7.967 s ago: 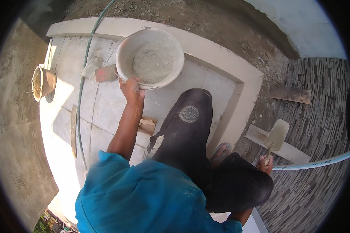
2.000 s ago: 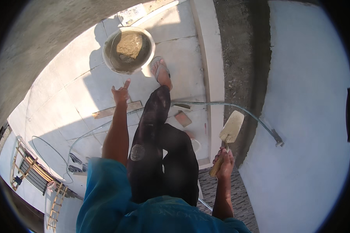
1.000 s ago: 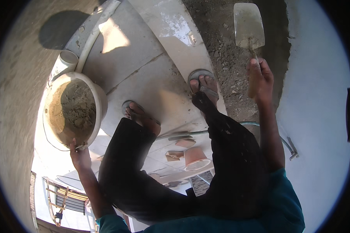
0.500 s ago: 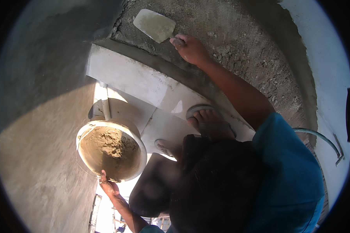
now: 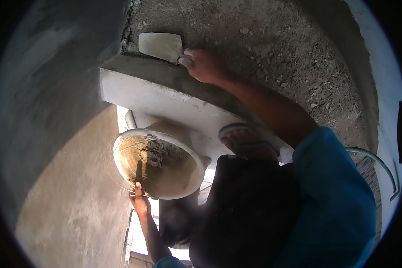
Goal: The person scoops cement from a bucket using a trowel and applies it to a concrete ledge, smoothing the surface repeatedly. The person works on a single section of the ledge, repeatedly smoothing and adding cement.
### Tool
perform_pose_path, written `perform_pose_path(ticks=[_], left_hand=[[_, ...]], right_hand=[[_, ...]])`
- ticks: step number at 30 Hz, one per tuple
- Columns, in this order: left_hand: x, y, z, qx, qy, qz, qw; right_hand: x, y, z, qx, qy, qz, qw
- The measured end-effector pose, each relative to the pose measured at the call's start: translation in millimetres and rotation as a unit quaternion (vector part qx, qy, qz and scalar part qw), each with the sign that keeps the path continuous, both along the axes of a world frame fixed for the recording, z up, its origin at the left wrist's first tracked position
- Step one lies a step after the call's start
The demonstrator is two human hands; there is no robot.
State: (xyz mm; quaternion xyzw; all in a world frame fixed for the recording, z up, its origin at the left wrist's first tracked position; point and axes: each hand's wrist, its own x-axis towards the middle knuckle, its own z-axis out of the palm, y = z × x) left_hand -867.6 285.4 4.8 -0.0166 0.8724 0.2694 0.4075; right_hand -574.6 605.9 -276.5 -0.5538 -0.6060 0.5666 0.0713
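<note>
My left hand is closed on the near rim of a pale bucket, thumb over the inner edge. The bucket is tipped so its mouth faces me. Wet brown mortar lies inside it, partly in sunlight. My right hand grips the handle of a trowel. The trowel's broad, flat blade points left, just above the back edge of the cement-topped step. Whether the blade touches the surface under it I cannot tell.
A smooth plastered wall rises on the left. Rough gravelly ground spreads beyond the step. My sandalled foot is beside the step's pale front face. At right, a green hose curves by a white wall.
The bucket has moved right, toward the step, with my left hand on its rim. My right hand has brought the trowel left and nearer, its blade now more level along the step's back edge.
</note>
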Motion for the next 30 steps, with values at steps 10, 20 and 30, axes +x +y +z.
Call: perform_pose_path(ticks=[10,20,30], left_hand=[[-27.3,-21.5,-21.0,-0.039,0.058,-0.039,0.997],[-5.0,-1.2,-20.1,-0.057,0.078,-0.030,0.995],[-5.5,-0.9,-20.7,-0.082,0.086,-0.041,0.992]], right_hand=[[-15.7,-11.1,1.5,0.073,-0.034,-0.024,0.996],[-18.5,-11.4,12.7,0.049,-0.041,0.008,0.998],[-5.3,-4.1,47.0,0.034,-0.021,0.046,0.998]])
